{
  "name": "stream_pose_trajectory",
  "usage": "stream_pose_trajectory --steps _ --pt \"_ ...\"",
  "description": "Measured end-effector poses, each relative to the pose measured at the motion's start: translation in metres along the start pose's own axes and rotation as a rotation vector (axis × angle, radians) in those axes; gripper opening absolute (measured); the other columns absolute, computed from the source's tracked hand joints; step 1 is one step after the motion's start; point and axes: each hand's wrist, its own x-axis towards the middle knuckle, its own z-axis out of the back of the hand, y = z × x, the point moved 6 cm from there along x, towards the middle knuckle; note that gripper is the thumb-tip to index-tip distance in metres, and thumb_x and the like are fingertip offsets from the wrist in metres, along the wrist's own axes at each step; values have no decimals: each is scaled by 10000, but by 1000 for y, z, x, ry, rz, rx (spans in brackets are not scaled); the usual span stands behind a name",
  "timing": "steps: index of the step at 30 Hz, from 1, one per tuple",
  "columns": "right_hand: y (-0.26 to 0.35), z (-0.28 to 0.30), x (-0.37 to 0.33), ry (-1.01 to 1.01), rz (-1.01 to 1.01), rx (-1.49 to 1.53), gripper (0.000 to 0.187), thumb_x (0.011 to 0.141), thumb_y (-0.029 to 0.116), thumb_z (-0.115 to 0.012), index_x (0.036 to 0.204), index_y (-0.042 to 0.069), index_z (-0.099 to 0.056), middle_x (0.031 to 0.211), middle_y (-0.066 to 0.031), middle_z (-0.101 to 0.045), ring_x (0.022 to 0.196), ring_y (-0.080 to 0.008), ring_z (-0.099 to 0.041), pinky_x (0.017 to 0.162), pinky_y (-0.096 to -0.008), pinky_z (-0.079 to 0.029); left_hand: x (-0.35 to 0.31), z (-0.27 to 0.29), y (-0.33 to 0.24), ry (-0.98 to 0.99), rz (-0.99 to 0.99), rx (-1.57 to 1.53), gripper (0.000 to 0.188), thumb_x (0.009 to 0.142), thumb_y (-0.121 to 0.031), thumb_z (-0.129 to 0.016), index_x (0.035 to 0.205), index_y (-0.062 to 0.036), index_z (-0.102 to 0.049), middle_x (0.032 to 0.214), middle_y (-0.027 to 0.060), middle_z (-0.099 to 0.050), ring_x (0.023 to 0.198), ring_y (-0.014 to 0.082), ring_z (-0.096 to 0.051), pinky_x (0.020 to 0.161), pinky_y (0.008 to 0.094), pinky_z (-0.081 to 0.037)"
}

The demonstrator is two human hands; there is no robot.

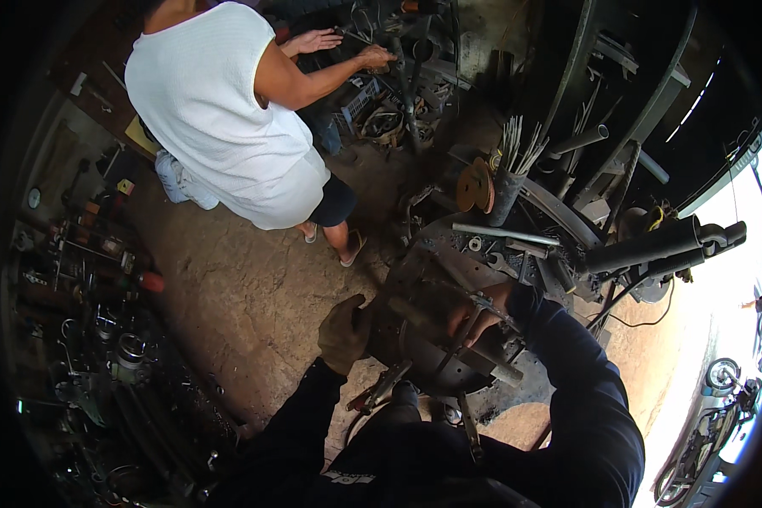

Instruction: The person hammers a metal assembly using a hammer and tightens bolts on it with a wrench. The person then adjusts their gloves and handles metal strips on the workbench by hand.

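My left hand [344, 332], in a dark work glove, rests against the left rim of a round rusty metal disc [436, 360] on a low stand. On top of the disc my right hand [474, 315], bare below a dark blue sleeve, is closed around a metal rod-like tool [470, 330]. The tool's working end is hidden under my fingers. A clamp or pliers [383, 388] lies at the disc's lower left edge.
A person in a white sleeveless shirt [220, 110] bends over scrap metal [389, 102] at the top. A can of welding rods [510, 173] and an orange disc [474, 186] stand behind. Tool clutter [102, 339] fills the left; a motorcycle [720, 415] is at right.
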Motion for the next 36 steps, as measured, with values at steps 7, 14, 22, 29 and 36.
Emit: stream_pose_trajectory --steps 7,14,22,29,36 --pt "1 1 1 6 -12 -3 366 830 260 -844 1076 43 -683 1242 -112 -624 1199 -182 -515 1028 -358 -394 0 3 -4 -21 -21 -8 274 883 -148 -727 1130 -39 -677 1040 163 -727 909 337 -718 783 403 -585" --pt "3 3 1 11 -23 -11 384 834 264 -840 1098 41 -673 1226 -107 -625 1183 -180 -519 1016 -355 -399 -2 3 -2 -29 -46 8 278 890 -165 -722 1135 -42 -677 1039 161 -725 917 338 -715 784 410 -584" --pt "5 2 -1 12 -28 -18 406 838 269 -837 1123 39 -663 1206 -102 -626 1165 -177 -525 1003 -352 -406 -1 2 -1 -19 -18 -3 286 883 -177 -733 1133 -49 -681 1015 159 -726 898 335 -715 775 407 -583" --pt "5 7 3 18 -16 -29 425 842 273 -834 1145 36 -653 1190 -97 -626 1148 -175 -529 991 -350 -411 -2 3 -1 -33 -30 -7 293 878 -172 -736 1134 -41 -677 1016 156 -726 895 333 -716 771 401 -585" --pt "6 6 2 18 -17 -43 444 845 277 -831 1166 34 -644 1173 -93 -626 1132 -173 -534 980 -347 -416 0 5 -6 -7 -15 2 295 889 -182 -728 1141 -37 -676 1045 164 -722 920 337 -713 792 406 -582"
